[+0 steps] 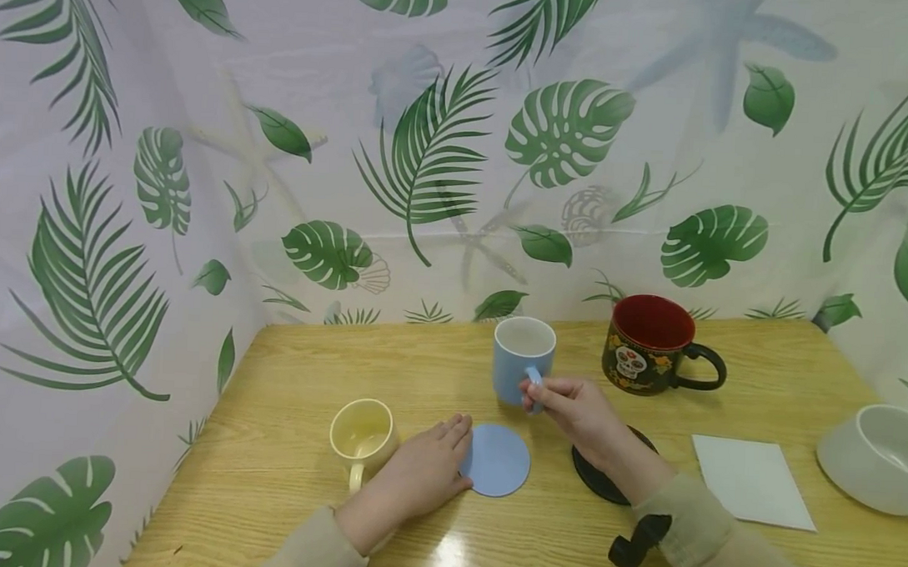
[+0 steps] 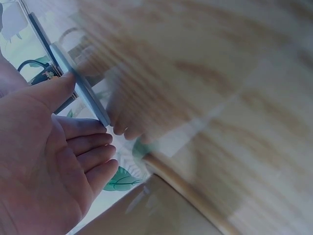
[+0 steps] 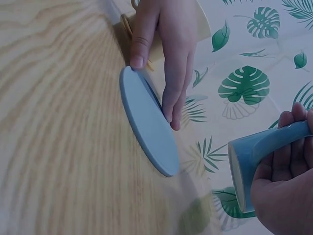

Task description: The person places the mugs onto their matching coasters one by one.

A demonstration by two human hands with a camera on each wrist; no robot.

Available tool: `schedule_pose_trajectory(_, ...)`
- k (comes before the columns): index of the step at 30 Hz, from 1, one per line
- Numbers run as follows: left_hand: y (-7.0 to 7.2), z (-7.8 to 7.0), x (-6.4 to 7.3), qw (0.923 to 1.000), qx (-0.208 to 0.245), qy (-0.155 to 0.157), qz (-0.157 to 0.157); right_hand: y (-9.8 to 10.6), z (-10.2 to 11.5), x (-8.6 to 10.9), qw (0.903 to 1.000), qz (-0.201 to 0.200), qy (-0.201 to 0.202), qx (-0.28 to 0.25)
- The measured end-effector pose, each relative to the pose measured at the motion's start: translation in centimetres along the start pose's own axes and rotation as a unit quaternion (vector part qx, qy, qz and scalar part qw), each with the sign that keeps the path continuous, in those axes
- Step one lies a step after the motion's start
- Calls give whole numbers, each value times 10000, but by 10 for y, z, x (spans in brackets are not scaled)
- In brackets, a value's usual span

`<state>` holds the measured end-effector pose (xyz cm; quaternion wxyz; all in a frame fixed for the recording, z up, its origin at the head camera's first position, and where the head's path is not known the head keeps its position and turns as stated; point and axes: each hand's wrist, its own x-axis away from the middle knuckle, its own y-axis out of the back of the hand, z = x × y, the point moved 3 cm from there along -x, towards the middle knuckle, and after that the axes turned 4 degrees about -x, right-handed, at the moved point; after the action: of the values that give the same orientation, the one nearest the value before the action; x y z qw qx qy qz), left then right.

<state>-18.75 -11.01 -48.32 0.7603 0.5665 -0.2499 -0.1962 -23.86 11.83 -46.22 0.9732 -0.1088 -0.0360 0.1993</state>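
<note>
My right hand [image 1: 577, 409] grips the handle of a light blue mug [image 1: 522, 365]. In the right wrist view this mug [image 3: 247, 161] appears raised off the tabletop. A round light blue coaster [image 1: 496, 460] lies flat on the wood below it. At the coaster's left edge is my left hand [image 1: 425, 470], its fingers fairly straight. The thumb and index fingertip touch the rim of the coaster [image 2: 85, 90] in the left wrist view. Just left of that hand stands a yellow mug [image 1: 362, 435], its handle toward me.
A black mug with a skull print [image 1: 639, 357] and red inside stands at the back right. Partly under my right forearm lies a black round coaster [image 1: 601, 476]. Farther right are a white square coaster [image 1: 751, 482] and a white mug [image 1: 864, 465]. A leaf-print cloth [image 1: 442, 191] hangs behind the table.
</note>
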Motion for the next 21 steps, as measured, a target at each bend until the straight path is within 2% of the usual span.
schedule_pose_trajectory(13, -1, 1, -1, 10000, 6, -14, -11, -9, -1, 18, 9996, 79, -130, 256)
schedule_pose_trajectory(17, 0, 1, -1, 10000, 56, 17, 10, -11, -2, 23, 9995, 98, -186, 230)
schedule_pose_trajectory(21, 0, 1, -1, 9999, 102, 28, 17, -14, -3, 28, 9996, 214, -165, -68)
